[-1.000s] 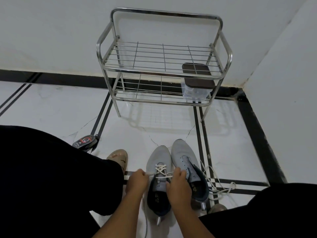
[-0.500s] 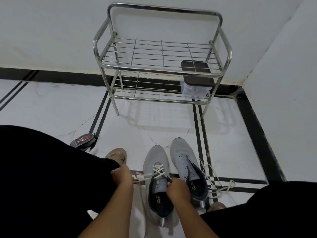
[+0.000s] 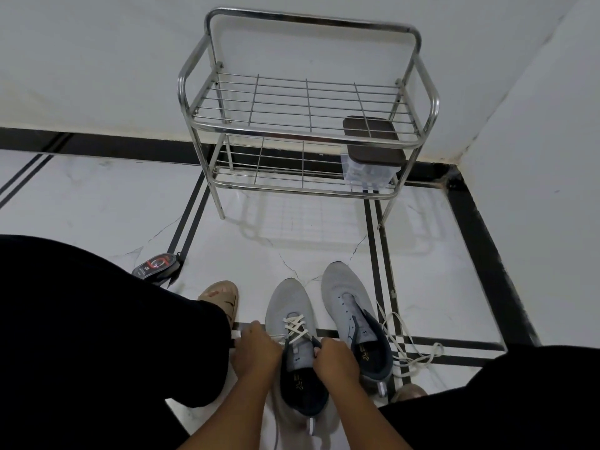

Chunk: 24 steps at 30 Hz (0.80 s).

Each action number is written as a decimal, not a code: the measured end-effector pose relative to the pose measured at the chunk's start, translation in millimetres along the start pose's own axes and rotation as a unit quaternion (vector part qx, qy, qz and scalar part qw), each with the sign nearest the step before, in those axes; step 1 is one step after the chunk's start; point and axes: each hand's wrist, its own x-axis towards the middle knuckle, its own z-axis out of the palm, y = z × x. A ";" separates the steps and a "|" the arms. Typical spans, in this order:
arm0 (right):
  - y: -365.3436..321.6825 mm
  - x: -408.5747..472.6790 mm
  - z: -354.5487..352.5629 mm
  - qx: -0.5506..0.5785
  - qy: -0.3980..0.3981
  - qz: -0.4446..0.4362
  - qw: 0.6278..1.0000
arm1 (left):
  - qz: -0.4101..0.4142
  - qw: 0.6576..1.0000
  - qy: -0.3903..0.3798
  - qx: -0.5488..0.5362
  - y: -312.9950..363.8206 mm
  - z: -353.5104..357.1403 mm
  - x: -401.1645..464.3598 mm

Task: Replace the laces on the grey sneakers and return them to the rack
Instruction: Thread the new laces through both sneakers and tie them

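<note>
Two grey sneakers stand on the floor: a left one [image 3: 293,323] with a white lace [image 3: 297,329] partly threaded, and a right one [image 3: 349,297] without a lace. A second, loose lace [image 3: 409,349] lies beside it. One metal rack [image 3: 305,105] has two shelves and carries one lidded box [image 3: 370,157]. One small pouch [image 3: 156,266] lies on the floor. Two hands are in view, left [image 3: 256,350] and right [image 3: 336,358].

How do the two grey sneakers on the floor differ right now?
The left sneaker has a white lace crossed through its lower eyelets; the right sneaker has bare eyelets, with a loose lace on the floor beside it. Both hands, the left hand and the right hand, work at the left sneaker; the right sneaker is untouched. The right sneaker's toe reaches nearer the rack. Both are grey with dark collars.
</note>
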 end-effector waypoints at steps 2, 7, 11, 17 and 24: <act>0.2 1.2 -1.1 0.001 -0.008 -0.009 1.000 | 0.065 0.996 0.049 0.044 -0.2 -3.3 4.1; 0.9 -0.5 -0.8 0.000 -0.023 -0.016 1.000 | 0.068 0.995 -0.012 0.076 9.2 -3.6 8.5; -0.2 0.7 -9.1 0.009 -0.044 -0.008 0.999 | -0.035 0.980 -0.112 -0.159 30.4 -30.2 11.5; -31.4 5.1 -47.6 0.261 0.007 -0.042 0.964 | -0.028 0.870 -0.164 -0.465 56.3 -78.4 6.5; -52.9 -10.8 -76.0 0.528 -0.080 -0.061 0.843 | 0.066 0.831 -0.169 -0.526 61.5 -79.2 5.4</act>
